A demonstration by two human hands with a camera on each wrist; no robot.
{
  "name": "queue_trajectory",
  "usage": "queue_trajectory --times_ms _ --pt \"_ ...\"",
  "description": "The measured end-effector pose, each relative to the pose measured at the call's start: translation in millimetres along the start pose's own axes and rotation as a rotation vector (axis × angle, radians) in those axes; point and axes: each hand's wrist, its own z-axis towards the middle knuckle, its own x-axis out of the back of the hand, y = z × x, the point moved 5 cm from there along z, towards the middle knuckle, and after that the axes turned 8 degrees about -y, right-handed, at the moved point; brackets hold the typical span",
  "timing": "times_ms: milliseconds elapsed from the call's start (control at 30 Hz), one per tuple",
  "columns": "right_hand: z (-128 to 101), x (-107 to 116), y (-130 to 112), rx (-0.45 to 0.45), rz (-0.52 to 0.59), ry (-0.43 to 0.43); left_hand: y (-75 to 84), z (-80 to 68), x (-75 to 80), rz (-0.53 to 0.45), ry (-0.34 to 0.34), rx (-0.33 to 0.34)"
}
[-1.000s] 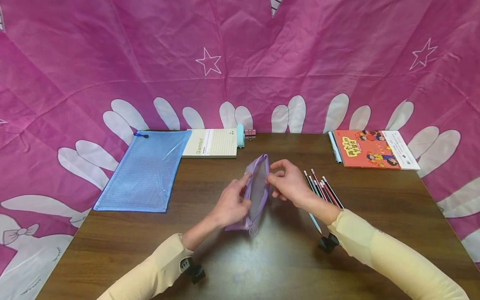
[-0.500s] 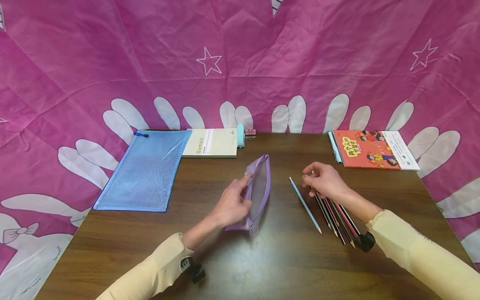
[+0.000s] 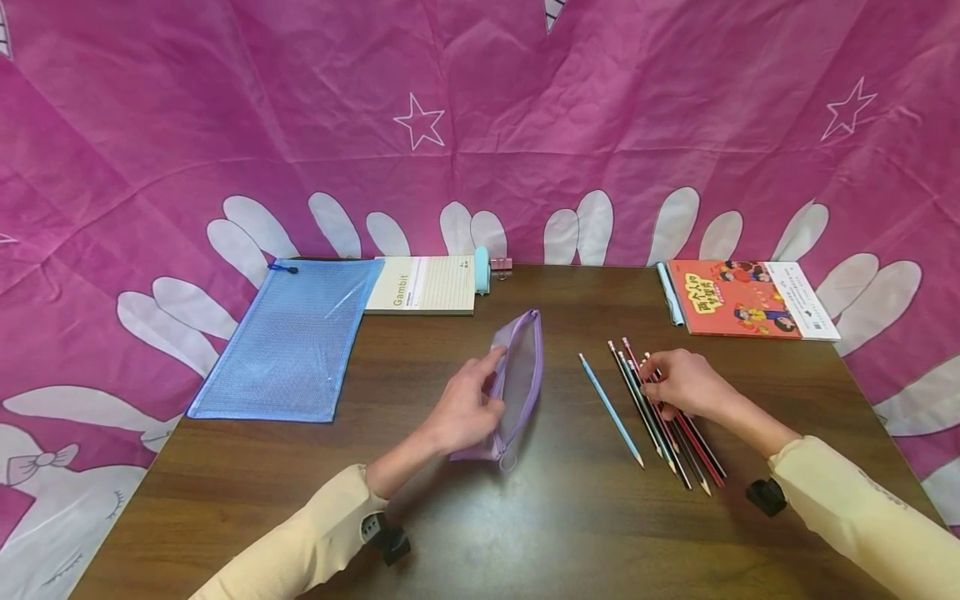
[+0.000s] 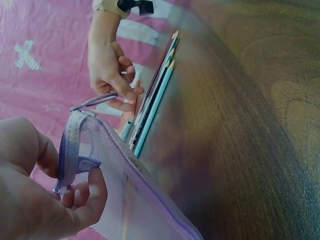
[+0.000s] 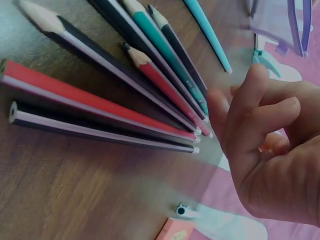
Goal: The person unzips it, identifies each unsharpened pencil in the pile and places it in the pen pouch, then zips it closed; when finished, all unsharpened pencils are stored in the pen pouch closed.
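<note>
A purple mesh zip pencil case (image 3: 538, 367) stands on its side in the middle of the table, its mouth gaping to the right. My left hand (image 3: 467, 407) pinches its left edge between thumb and fingers, as the left wrist view also shows. Over the eraser ends of several pencils (image 3: 678, 450), mostly black and red striped, hovers my right hand (image 3: 686, 383). Its fingers are loosely bent at those ends, and I see no pencil gripped in the right wrist view. A light blue pencil (image 3: 611, 411) lies apart, between case and bunch.
At the left lies a blue mesh zip bag (image 3: 285, 342), overlapping a notepad (image 3: 427, 285). A turquoise object (image 3: 481, 271) and a pink binder clip (image 3: 501, 265) sit beside the pad. A red-covered book (image 3: 738, 298) and a light blue pen (image 3: 670, 294) lie back right.
My right hand has left the pencil case's right edge and moved right, over the pencils. The left hand keeps its hold, and the case's mouth stays wide.
</note>
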Motion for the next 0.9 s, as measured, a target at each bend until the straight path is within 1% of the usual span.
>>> queue_trajectory --times_ms 200,367,500,767,900 --pt "-0.4 -1.4 1.8 0.003 -0.032 -0.005 -0.6 -0.5 -0.5 -0.005 0.001 -0.001" --pt "0.1 -3.5 1.6 0.008 -0.028 -0.017 -0.9 0.0 -1.3 -0.004 0.003 -0.002" --pt "2.3 -5.1 0.9 0.014 -0.035 -0.011 -0.7 0.4 -1.6 0.0 0.006 -0.006" --pt "7.5 -12.0 -2.4 -0.035 -0.115 -0.018 -0.8 -0.2 -1.3 0.003 0.001 -0.001" --pt "9.2 -13.8 -4.0 -0.051 -0.143 -0.006 -1.0 -0.4 -1.2 0.002 -0.002 0.001"
